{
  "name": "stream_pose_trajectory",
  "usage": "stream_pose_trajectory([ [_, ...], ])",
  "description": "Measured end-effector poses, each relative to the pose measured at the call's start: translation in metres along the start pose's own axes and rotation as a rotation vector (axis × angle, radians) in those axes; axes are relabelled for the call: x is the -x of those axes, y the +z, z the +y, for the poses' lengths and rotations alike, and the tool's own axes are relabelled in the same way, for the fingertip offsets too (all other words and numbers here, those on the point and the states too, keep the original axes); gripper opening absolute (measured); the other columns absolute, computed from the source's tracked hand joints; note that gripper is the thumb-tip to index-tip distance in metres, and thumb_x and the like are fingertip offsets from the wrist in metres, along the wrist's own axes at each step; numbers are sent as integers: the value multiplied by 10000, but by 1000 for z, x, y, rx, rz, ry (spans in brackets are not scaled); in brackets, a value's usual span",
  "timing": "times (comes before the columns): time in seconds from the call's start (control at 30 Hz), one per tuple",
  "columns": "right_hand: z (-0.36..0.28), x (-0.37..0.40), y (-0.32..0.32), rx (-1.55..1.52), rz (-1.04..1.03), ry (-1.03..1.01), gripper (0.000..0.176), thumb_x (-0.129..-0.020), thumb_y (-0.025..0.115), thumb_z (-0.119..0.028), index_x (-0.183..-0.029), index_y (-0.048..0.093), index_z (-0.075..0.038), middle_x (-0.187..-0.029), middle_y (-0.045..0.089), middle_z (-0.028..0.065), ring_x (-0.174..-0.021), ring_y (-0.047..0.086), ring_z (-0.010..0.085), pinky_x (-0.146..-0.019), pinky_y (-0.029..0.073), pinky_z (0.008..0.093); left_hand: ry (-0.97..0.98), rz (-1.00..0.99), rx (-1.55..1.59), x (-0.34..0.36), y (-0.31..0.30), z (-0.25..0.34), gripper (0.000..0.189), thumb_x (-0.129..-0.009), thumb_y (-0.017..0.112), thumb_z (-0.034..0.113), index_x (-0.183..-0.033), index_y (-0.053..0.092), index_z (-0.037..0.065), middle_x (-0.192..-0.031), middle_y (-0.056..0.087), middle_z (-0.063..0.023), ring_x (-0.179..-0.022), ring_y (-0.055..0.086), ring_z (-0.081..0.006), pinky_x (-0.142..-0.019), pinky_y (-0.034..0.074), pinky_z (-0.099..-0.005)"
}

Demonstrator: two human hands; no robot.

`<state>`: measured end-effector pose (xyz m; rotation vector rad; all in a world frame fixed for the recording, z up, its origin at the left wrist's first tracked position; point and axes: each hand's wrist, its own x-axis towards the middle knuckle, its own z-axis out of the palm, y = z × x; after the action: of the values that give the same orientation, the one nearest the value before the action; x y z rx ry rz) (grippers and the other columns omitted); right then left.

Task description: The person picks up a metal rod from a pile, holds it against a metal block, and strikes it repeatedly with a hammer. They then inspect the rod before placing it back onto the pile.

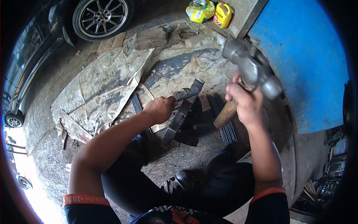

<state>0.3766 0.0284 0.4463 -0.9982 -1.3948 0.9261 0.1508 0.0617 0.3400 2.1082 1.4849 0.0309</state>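
My right hand (246, 100) is closed round the wooden handle of a ball-peen hammer (249, 66), raised at the right with its steel head up and slightly blurred. My left hand (159, 109) makes a fist round a dark metal rod (186, 97), perhaps a chisel or punch; its far end reaches the long black metal bar (173, 128). That bar lies slanted between my knees, on top of other dark metal pieces (190, 140) on the floor. The hammer head is well apart from the rod.
Bundles of thin metal rods (223, 121) lie right and left of the bar. A worn, dirty sheet (108, 86) covers the floor ahead. A blue panel (305, 63) stands at right, a yellow jug (222, 15) and yellow bag (199, 11) at the back, a car wheel (101, 16) at upper left.
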Motion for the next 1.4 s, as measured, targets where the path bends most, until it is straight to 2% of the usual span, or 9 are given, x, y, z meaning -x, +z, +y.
stream_pose_trajectory([
  [0.07, 34, 5, -2, 300, 67, -53, 114, -782, 584, -42, -887, 541, -33, -689, 548, 36, -629, 553, 107, -562, 453, 259, 31, 32, 0, -4, 2, -4, 322, -960, 412, 328, -1017, 565, 51, -856, 633, -247, -845, 617, -426, -740, 481, -508],
  [0.1, 48, -1, -7, 792, -172, -82, 127, -746, 619, -75, -839, 564, -8, -672, 556, 46, -591, 562, 134, -523, 446, 279, 59, 64, 7, -2, 6, -4, 303, -958, 428, 314, -991, 565, 46, -811, 627, -254, -817, 614, -432, -724, 478, -518],
  [0.17, 105, 7, -13, 962, -147, 369, 182, -689, 647, -97, -788, 584, 42, -631, 582, 97, -593, 602, 208, -552, 475, 352, 49, 72, 6, 10, 20, -6, 293, -955, 432, 307, -984, 564, 46, -812, 627, -253, -817, 613, -434, -719, 477, -521],
  [0.4, 93, 23, -20, 396, -76, 626, 176, -662, 666, -110, -704, 579, 37, -592, 578, 89, -574, 596, 218, -544, 472, 377, 27, 68, 93, 3, 1, -8, 277, -969, 410, 294, -1024, 522, 47, -767, 615, -254, -769, 601, -453, -674, 451, -535],
  [0.63, 95, 10, -7, 512, -152, 377, 203, -657, 675, -157, -689, 571, 14, -589, 586, 80, -564, 575, 193, -564, 457, 372, 75, 83, 35, -5, 4, -9, 234, -924, 423, 209, -1083, 559, 105, -834, 645, -233, -812, 630, -409, -724, 486, -492],
  [0.83, -4, 2, 3, -7, -25, 127, 98, -772, 566, -3, -850, 522, -43, -693, 548, 31, -568, 535, 101, -519, 451, 248, 45, 51, 41, -9, 9, -9, 245, -907, 423, 182, -1092, 561, 100, -873, 641, -242, -838, 631, -407, -742, 488, -492],
  [0.97, 40, 5, -4, 531, -116, -69, 75, -737, 621, -70, -734, 560, -28, -607, 556, 42, -547, 555, 141, -508, 442, 333, 51, 31, -10, -7, 11, -9, 247, -906, 428, 184, -1096, 543, 74, -888, 636, -245, -849, 628, -412, -752, 488, -495],
  [1.13, 85, 15, -20, 478, -132, 650, 103, -666, 640, -72, -722, 593, 2, -566, 563, 52, -507, 555, 143, -480, 436, 319, 86, 98, -91, -5, 11, -6, 207, -908, 426, 146, -1080, 483, 46, -814, 623, -237, -792, 624, -417, -693, 492, -507],
  [1.4, 80, 13, -4, 346, -96, 524, 114, -672, 639, -84, -706, 574, 3, -568, 561, 49, -499, 544, 134, -477, 428, 313, 16, -6, -162, 0, 6, 2, 262, -911, 404, 111, -1162, 450, 48, -836, 631, -211, -815, 647, -370, -687, 511, -476],
])
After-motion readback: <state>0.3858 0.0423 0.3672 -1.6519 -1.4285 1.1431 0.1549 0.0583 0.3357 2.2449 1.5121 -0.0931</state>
